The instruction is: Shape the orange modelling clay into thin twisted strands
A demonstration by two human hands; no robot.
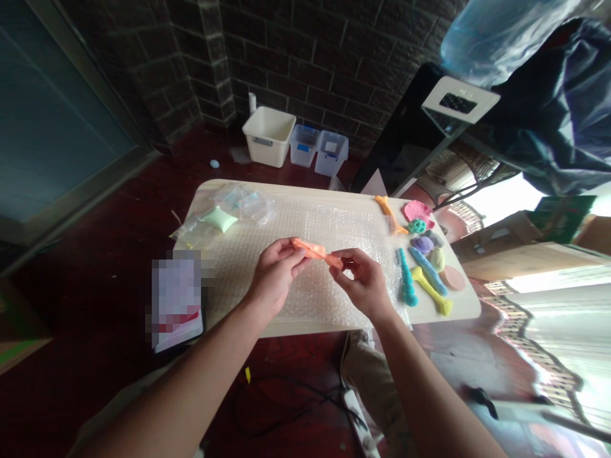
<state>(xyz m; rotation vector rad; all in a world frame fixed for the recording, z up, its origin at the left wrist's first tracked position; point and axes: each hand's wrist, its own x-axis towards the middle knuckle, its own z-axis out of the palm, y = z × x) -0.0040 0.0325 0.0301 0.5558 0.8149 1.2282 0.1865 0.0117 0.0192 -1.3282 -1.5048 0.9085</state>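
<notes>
An orange piece of modelling clay (315, 250), long and uneven in shape, is stretched between my two hands above the table. My left hand (277, 270) pinches its left end between thumb and fingers. At the other end, my right hand (360, 280) grips it with curled fingers. Beneath them lies a sheet of bubble wrap (334, 305). To the right sit shaped clay pieces: a teal stick (406, 280), a blue bar (428, 270), a yellow bone-like piece (432, 291), an orange one (389, 213) and a pink dish-like one (420, 212).
A pale green packet (219, 219) and clear plastic bags (248, 202) lie at the table's (296, 192) back left. A white bin (270, 137) and two clear boxes (331, 152) stand on the floor behind. A power strip (359, 420) and cables lie below the front edge.
</notes>
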